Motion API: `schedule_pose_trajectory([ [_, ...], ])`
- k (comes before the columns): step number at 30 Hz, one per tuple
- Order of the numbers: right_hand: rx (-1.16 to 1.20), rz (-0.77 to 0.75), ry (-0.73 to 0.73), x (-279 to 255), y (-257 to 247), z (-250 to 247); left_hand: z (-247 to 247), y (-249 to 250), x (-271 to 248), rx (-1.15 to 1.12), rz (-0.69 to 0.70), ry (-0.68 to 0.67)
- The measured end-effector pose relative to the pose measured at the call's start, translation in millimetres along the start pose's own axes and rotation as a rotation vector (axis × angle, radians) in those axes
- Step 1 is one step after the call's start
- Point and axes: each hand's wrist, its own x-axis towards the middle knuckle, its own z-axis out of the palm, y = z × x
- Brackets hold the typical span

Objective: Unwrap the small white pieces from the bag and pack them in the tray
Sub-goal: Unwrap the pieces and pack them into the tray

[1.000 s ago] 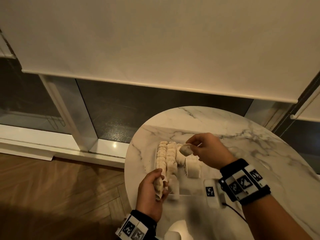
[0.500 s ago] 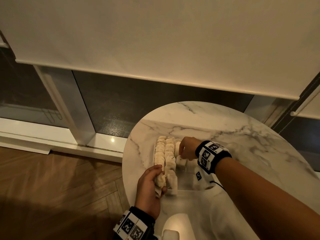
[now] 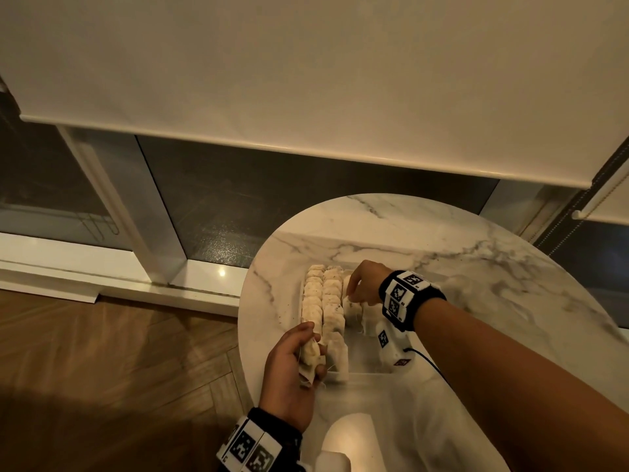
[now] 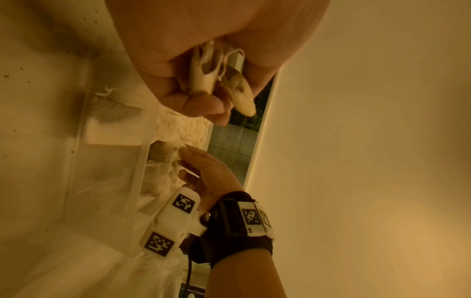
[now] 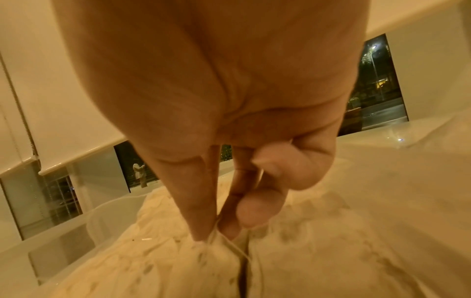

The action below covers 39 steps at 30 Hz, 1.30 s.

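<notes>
Several white pieces (image 3: 309, 356) sat clamped in your left hand (image 3: 289, 376), fingers curled round them. Your right hand (image 3: 365, 284) pinched a piece's (image 5: 216, 252) top between fingertips (image 5: 201, 231) in the tray (image 3: 360, 366).

Head camera looks down; wrist cameras close over the tray (image 3: 354, 371).

The right hand (image 3: 366, 284) is covering the tray's (image 3: 360, 368) far end at 12 o'clock, hiding the pieces under it. The left hand's (image 3: 289, 369) grip is swallowing most of its small white pieces (image 3: 310, 356). The surface (image 3: 476, 267) is running off the frame at 3 o'clock. The right wrist view is blurring the packed rows.
</notes>
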Motion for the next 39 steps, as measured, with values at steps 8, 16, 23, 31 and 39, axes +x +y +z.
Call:
schedule_pose_trajectory([
  [8, 0.063, -0.017, 0.103, -5.4, -4.1, -11.2, 0.3, 2.2, -1.3, -0.007, -0.013, 0.002],
  [16, 0.13, 0.019, -0.144, -12.8, -4.7, -0.1, 2.0, 4.4, -0.6, 0.0, -0.018, 0.019],
  [23, 0.18, -0.025, -0.069, -22.4, 3.2, -3.6, 2.2, 7.1, -2.6, -0.002, -0.031, 0.021],
  [31, 0.604, -0.147, 0.162, -101.7, 13.8, -9.9, 1.1, 1.7, -1.0, 0.009, 0.072, -0.021],
  [39, 0.723, -0.386, 0.158, -168.2, 2.2, 35.6, 8.7, -4.0, -9.0, 0.006, 0.054, -0.108],
])
